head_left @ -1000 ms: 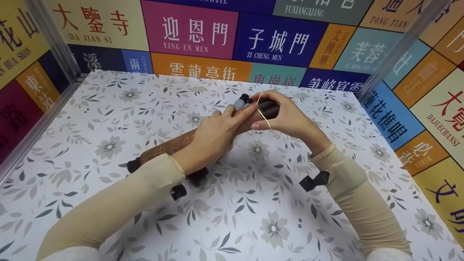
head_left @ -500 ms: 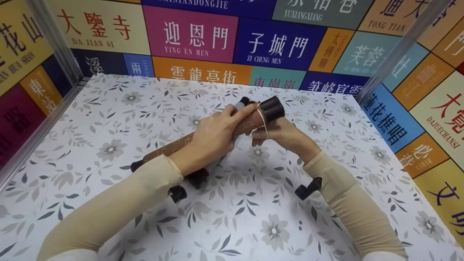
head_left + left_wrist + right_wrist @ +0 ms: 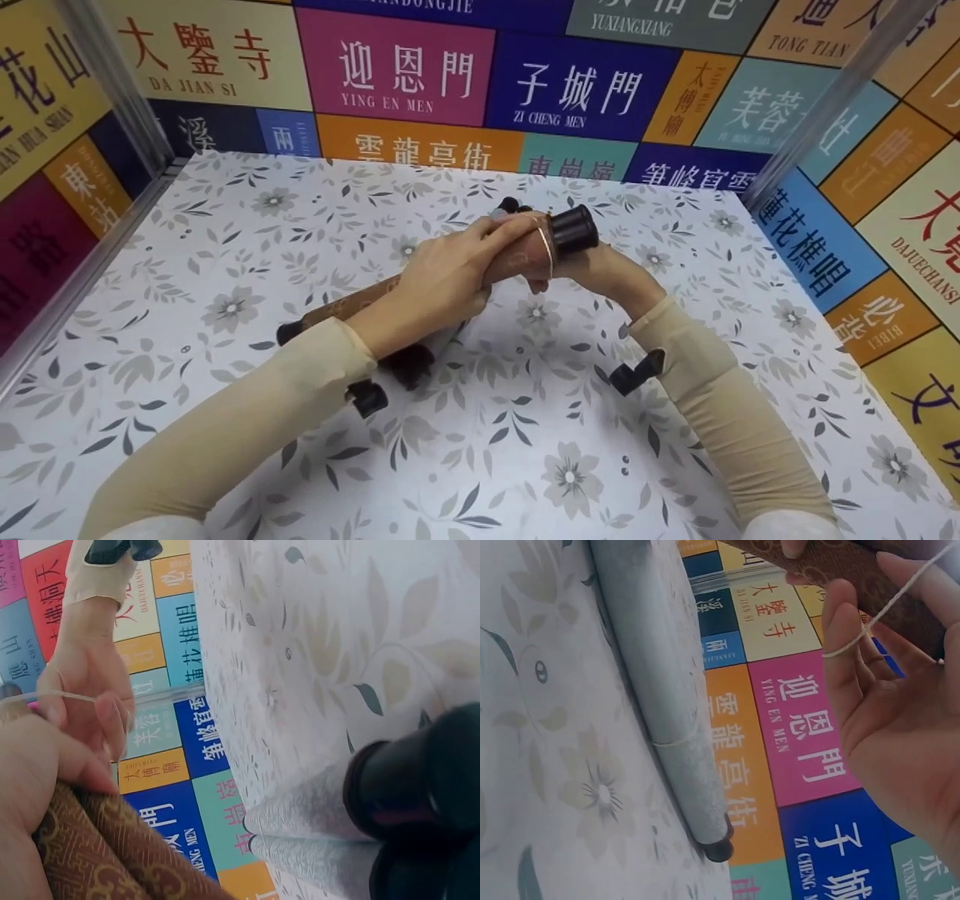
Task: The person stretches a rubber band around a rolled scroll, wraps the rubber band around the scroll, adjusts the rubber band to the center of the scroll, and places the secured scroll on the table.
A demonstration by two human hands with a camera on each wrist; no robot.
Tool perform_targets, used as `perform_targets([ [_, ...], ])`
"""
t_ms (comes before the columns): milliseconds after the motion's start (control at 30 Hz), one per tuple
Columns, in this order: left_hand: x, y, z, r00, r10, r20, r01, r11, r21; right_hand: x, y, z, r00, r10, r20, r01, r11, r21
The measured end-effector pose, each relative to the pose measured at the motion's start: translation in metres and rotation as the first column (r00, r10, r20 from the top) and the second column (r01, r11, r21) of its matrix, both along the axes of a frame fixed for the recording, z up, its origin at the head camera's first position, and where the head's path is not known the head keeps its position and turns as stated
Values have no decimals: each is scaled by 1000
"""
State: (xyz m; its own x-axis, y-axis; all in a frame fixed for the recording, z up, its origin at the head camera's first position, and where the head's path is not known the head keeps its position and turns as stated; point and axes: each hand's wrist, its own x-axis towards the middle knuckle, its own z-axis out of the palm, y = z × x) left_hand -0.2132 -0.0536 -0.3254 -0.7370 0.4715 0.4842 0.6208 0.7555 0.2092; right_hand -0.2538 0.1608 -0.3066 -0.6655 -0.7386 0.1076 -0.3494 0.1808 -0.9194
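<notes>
A brown patterned scroll with black ends slants above the table, its right end raised. My left hand grips it near that end, thumb and fingers around it. Two brown rolls lie side by side in the left wrist view. A thin white rubber band loops around the scroll beside the black end. My right hand is under this end, partly hidden by it. In the right wrist view, the band runs taut to the bent fingers of my right hand, which hook it.
A grey scroll with black knobs lies on the flower-patterned table, under the brown one, with a thin band around it. Colourful panels with lettering stand behind and at both sides.
My right hand has moved from over the scroll's black end to below it, drawing the band down, so that end shows now. My left hand keeps its grip with little movement.
</notes>
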Motion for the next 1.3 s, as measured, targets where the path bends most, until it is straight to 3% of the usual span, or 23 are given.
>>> perform_targets([
  [200, -2, -1, 0, 991, 126, 48, -127, 992, 24, -9, 6, -23, 988, -149, 30, 151, 986, -71],
  [267, -3, -1, 0, 987, 151, 54, -152, 988, 17, -12, 10, -30, 986, -164, 40, 166, 983, -78],
  [467, -5, -3, 5, 980, 187, 61, -191, 980, 54, -12, 14, -42, 990, -114, 87, 121, 990, -75],
  [633, -8, -5, 7, 975, 215, 53, -219, 971, 92, -10, 16, -55, 982, -49, 183, 87, 975, -206],
  [767, -8, -5, 8, 971, 229, 65, -235, 967, 97, -8, 12, -66, 942, 37, 335, 74, 947, -313],
  [867, -7, -4, 8, 970, 234, 70, -240, 966, 96, -4, 7, -70, 896, 88, 435, 73, 937, -340],
  [933, -6, -4, 8, 971, 233, 63, -238, 966, 99, -1, 4, -72, 881, 112, 460, 54, 941, -334],
  [1000, -4, -3, 8, 973, 222, 58, -227, 969, 100, 2, 1, -72, 889, 128, 440, 15, 952, -306],
  [1100, -1, -3, 8, 979, 199, 49, -202, 975, 94, 6, -1, -71, 919, 124, 375, -32, 970, -243],
  [1200, 0, -3, 6, 981, 187, 44, -190, 978, 84, 6, -1, -70, 947, 74, 314, -23, 986, -163],
  [1300, 0, -4, 4, 979, 201, 41, -204, 976, 81, 5, 1, -68, 959, 19, 282, 8, 996, -92],
])
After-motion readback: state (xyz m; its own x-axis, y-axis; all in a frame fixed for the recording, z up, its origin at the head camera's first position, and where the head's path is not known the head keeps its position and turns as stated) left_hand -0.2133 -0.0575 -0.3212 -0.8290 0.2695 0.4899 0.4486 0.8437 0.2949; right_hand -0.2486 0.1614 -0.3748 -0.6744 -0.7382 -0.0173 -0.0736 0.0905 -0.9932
